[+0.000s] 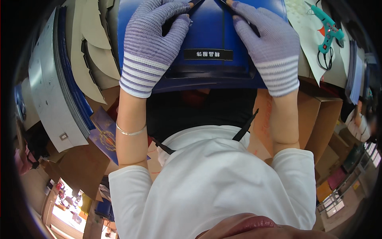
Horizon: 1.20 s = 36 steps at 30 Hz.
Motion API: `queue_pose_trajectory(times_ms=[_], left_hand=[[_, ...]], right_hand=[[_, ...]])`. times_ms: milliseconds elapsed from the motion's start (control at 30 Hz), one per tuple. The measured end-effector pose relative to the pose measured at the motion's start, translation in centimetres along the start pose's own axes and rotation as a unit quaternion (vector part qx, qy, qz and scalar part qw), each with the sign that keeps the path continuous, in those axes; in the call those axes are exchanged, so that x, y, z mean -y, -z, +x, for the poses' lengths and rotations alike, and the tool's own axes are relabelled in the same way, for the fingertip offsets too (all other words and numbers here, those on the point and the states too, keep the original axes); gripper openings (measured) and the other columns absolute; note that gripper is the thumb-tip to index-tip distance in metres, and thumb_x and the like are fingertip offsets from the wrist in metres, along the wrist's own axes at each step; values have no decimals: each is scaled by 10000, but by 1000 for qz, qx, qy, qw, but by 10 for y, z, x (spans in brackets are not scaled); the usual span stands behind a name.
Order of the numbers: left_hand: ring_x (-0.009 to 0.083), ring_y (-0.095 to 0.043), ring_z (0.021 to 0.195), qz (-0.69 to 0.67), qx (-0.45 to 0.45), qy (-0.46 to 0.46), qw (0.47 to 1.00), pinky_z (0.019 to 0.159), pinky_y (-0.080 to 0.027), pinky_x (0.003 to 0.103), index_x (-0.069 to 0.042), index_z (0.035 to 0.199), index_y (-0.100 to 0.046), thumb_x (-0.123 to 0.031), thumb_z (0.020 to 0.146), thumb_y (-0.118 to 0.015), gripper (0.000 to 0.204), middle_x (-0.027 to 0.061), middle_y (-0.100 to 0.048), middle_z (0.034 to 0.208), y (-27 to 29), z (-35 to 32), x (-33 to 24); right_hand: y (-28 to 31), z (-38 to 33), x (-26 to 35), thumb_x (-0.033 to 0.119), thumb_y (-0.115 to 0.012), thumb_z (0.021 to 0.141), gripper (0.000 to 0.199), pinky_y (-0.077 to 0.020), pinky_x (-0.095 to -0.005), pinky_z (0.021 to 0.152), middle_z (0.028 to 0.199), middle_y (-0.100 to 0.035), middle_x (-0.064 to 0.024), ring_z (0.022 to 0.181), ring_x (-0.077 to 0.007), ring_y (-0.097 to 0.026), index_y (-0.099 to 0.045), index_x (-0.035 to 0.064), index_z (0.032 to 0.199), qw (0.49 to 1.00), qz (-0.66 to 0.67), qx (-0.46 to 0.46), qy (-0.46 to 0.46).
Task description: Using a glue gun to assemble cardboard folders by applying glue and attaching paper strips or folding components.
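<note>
Both hands wear knitted lavender-and-white striped gloves with bare fingertips. My left hand (157, 38) pinches a thin black strip (197, 4) at the top edge of the view. Opposite it, my right hand (268, 34) pinches another black strip (221, 2) between thumb and forefinger. The two strips slant toward each other, and where they lead is cut off by the frame. Beneath the hands lies a glossy blue case or box (207, 30), with a black label (208, 54) near its front edge. Whether the strips are fixed to it cannot be seen.
To the right, a teal glue gun (328, 30) with a black cord rests on white sheeting. Stacked grey and blue panels (55, 87) and cut cardboard pieces (89, 51) stand at the left. An open cardboard box (312, 119) sits below the table edge. Another person (358, 123) is at far right.
</note>
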<state>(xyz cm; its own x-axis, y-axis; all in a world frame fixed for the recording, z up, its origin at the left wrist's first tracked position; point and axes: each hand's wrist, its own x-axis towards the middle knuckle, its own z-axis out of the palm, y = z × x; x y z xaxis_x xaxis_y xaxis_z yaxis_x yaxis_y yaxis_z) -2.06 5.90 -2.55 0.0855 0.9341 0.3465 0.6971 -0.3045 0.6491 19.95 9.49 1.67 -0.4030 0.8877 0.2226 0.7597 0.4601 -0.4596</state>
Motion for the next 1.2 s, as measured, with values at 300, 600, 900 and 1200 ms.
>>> queue_pose_trajectory(times_ms=[300,600,900,1200], left_hand=[[244,-610,717,-22,-32,44,998,664,-482,303,56,984,-688,48,796,-624,199,138,-607,821,4,11,-36],[174,-661,814,19,-6,-54,998,769,-529,256,-48,1107,-718,-49,905,-643,216,83,-667,943,5,13,-24],[292,-611,788,5,-21,52,998,754,-515,360,18,951,-706,-58,798,-675,173,142,-619,831,-5,-19,-33],[258,-650,856,97,-31,27,994,796,-536,316,-32,1103,-705,-46,853,-660,255,123,-661,972,-15,-2,-35]], right_hand=[[-4,12,-5,130,-631,871,218,-522,-390,754,893,-699,-191,814,-349,-665,-711,-10,1018,995,56,-37,69],[-6,15,-3,134,-645,867,190,-513,-395,738,824,-675,-182,777,-337,-653,-705,-9,976,994,-69,9,83],[-23,-3,-7,185,-665,878,202,-515,-348,705,800,-691,-73,720,-250,-644,-743,129,1055,988,-91,-46,112],[-22,7,-10,203,-653,890,213,-523,-336,724,874,-697,-89,778,-252,-661,-742,144,1075,990,-79,-13,116]])
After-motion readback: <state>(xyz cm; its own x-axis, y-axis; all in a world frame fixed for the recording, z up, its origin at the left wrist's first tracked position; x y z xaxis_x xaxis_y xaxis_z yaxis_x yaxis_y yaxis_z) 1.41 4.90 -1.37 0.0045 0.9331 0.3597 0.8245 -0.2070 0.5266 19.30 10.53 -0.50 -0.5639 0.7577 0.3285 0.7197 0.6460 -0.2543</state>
